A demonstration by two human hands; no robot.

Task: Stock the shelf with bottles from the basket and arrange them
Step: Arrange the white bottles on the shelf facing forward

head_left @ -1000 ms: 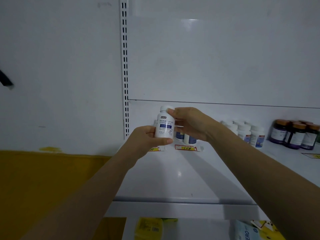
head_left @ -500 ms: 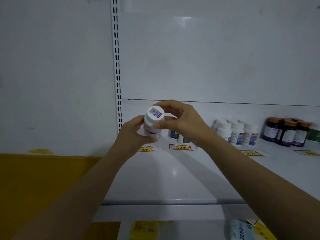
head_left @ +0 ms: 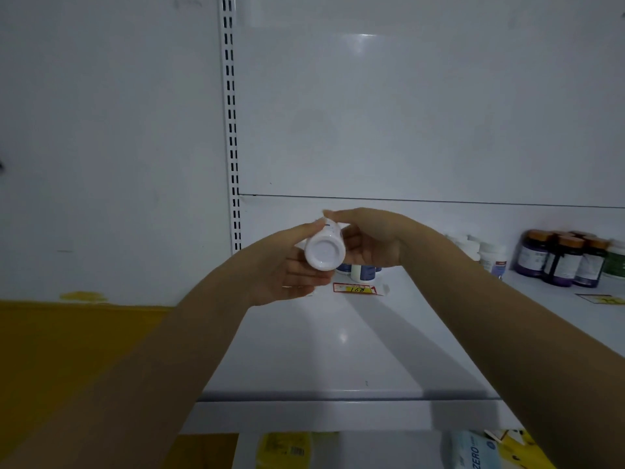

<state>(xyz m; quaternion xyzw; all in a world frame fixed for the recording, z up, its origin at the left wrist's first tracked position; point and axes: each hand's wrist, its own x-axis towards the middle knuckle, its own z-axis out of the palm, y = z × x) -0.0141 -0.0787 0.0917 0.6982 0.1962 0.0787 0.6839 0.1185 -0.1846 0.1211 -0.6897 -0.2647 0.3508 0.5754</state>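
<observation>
The left hand [head_left: 287, 269] cups the white bottle [head_left: 324, 254] from the lower left, fingers curled round it. The right hand [head_left: 372, 242] pinches it from above and from the right. The bottle is held above the shelf [head_left: 321, 350], tipped over. Its long axis points back toward the shelved bottles [head_left: 359, 272], and one round end faces the person. It probably needs righting before it is set down.

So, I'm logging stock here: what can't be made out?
Head view:
White plastic bottle: label mostly turned away; left hand and right hand grip its sides.
Small blue-labelled white bottles: mostly hidden behind the right hand.
Dark purple orange-capped bottles: print too small.
Yellow price tag: cut by right edge.
</observation>
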